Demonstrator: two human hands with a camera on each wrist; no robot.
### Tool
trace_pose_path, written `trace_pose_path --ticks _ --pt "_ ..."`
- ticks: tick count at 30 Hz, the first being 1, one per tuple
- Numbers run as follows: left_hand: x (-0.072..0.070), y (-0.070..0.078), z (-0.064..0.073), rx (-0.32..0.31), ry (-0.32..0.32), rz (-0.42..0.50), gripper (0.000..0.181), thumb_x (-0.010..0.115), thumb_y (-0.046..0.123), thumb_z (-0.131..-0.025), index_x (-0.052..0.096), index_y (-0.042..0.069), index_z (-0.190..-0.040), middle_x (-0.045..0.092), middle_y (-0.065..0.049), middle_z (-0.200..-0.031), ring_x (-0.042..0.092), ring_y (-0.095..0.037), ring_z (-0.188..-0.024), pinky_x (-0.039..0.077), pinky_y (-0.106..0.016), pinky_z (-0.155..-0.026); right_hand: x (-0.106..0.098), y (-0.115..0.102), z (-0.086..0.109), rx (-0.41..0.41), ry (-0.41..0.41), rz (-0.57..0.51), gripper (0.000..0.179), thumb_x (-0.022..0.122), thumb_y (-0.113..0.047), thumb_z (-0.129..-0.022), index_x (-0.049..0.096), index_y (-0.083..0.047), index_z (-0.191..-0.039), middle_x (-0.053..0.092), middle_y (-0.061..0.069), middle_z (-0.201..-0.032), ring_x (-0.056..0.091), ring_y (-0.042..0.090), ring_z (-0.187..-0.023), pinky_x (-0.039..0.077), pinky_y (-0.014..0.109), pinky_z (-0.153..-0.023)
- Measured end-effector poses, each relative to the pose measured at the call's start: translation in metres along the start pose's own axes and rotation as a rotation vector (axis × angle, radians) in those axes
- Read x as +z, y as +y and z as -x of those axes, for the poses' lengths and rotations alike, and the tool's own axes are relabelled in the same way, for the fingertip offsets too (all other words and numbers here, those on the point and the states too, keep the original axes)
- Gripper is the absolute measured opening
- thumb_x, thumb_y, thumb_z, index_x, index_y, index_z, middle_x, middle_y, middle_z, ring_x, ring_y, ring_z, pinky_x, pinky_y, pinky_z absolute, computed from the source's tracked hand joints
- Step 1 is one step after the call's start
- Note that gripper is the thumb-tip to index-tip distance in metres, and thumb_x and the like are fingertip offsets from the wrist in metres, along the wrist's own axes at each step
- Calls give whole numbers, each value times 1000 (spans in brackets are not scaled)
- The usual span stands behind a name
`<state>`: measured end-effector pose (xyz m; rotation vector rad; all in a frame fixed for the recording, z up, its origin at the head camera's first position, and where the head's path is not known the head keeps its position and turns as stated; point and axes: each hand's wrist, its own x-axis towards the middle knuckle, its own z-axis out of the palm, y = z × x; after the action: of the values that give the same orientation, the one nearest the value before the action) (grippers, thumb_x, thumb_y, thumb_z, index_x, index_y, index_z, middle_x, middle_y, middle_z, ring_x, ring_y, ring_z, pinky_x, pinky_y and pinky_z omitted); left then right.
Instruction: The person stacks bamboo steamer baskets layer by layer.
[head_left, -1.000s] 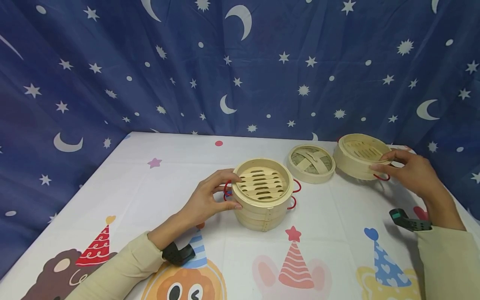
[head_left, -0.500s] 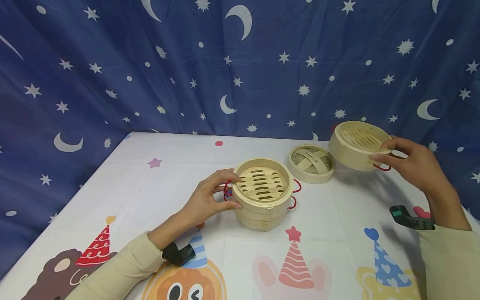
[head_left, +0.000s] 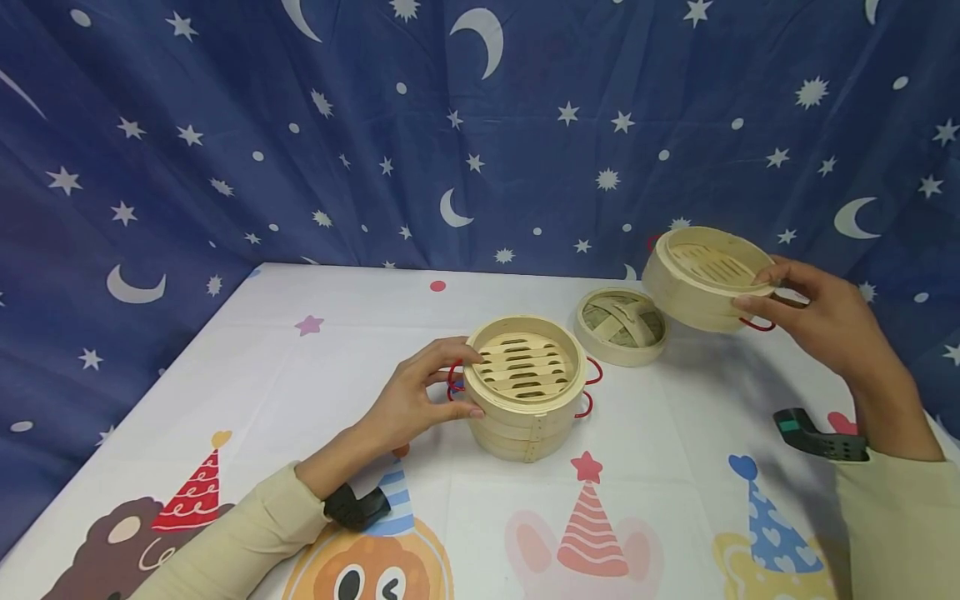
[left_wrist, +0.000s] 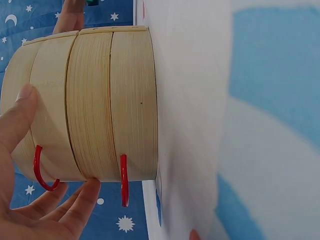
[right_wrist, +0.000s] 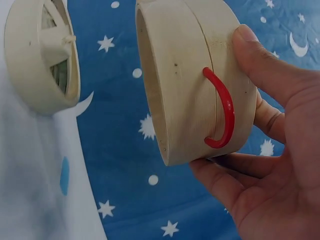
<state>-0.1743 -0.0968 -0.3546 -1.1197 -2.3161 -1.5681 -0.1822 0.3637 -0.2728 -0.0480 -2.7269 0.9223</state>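
Note:
Two stacked bamboo steamer baskets (head_left: 517,429) with red handles stand mid-table, the slatted floor of the upper one visible. My left hand (head_left: 412,400) grips the stack's left side, thumb on the outer wall and fingers at the rim; in the left wrist view the thumb (left_wrist: 22,112) presses the bamboo wall. Above the table at the far right, my right hand (head_left: 832,321) holds another steamer basket (head_left: 693,296) by its right rim. That basket tilts, and a red handle (right_wrist: 226,110) shows beside the fingers in the right wrist view.
A round woven bamboo lid (head_left: 618,346) lies on the table between the stack and the raised basket. The white tablecloth (head_left: 360,325) bears printed party-hat animals. A blue curtain (head_left: 337,125) with moons and stars hangs behind the table.
My right hand has lifted the single steamer basket up off the far right of the table and shifted it slightly left. The left hand and the stack have stayed in place.

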Motion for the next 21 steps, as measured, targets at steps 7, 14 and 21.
trace_pose_path --ticks 7,14,21 --pt "-1 1 0 -12 -2 -8 60 86 9 -68 57 16 -120 53 -2 -132 41 -19 -130 50 -38 -91 0 -12 1 -23 -6 -37 49 70 -42 -86 55 -4 -112 35 19 -148 46 49 -117 39 8 -59" --pt "0 0 0 2 -1 5 59 85 7 -69 57 14 -121 52 -4 -132 44 -21 -127 50 -43 -89 3 -24 3 -57 -13 -69 44 71 -37 -87 56 -4 -111 36 16 -148 47 43 -114 40 6 -61" --pt "0 0 1 -4 -5 15 60 85 7 -69 57 15 -121 51 -2 -132 46 -19 -124 50 -40 -90 10 -36 3 -70 -32 -100 47 76 -33 -83 57 -3 -115 30 15 -152 46 50 -120 40 2 -65"
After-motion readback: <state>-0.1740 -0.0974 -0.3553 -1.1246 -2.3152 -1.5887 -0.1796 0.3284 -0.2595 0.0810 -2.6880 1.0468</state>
